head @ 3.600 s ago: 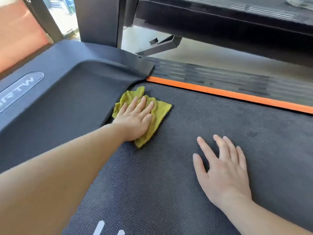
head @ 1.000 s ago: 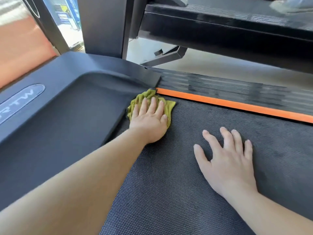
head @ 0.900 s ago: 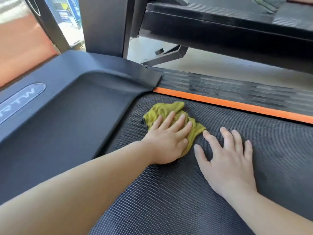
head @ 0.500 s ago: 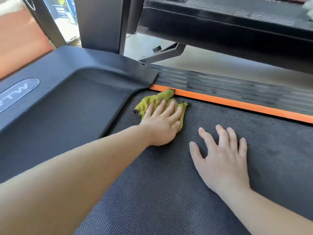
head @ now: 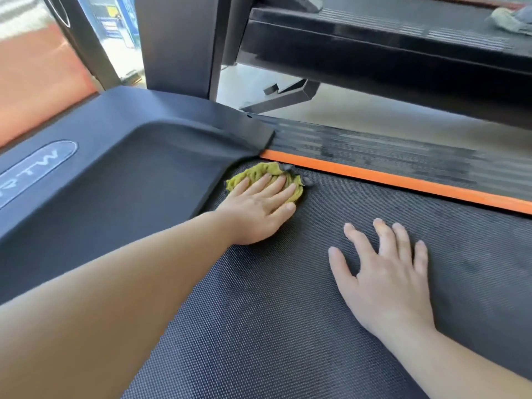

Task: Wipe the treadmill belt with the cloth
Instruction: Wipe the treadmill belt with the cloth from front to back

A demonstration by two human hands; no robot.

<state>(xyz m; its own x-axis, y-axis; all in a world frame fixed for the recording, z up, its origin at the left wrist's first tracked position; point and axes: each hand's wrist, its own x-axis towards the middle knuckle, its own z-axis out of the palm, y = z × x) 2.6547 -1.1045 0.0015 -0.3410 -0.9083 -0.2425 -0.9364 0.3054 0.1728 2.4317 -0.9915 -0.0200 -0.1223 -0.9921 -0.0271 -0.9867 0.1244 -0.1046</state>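
Note:
A crumpled yellow-green cloth (head: 256,173) lies on the black textured treadmill belt (head: 288,326), in the corner where the motor cover meets the orange side strip. My left hand (head: 259,208) presses flat on the cloth, fingers spread over it, so most of the cloth is hidden under the palm. My right hand (head: 383,275) rests flat on the bare belt to the right, fingers apart, holding nothing.
The dark motor cover (head: 115,174) with an oval logo rises at the left. An orange strip (head: 403,180) and a ribbed black side rail (head: 403,151) border the belt's far edge. A black upright post (head: 178,44) and a second treadmill (head: 388,47) stand beyond.
My left hand has slid the cloth back and forth near the corner, out toward the right hand, then back against the motor cover and orange strip. My right hand has stayed planted.

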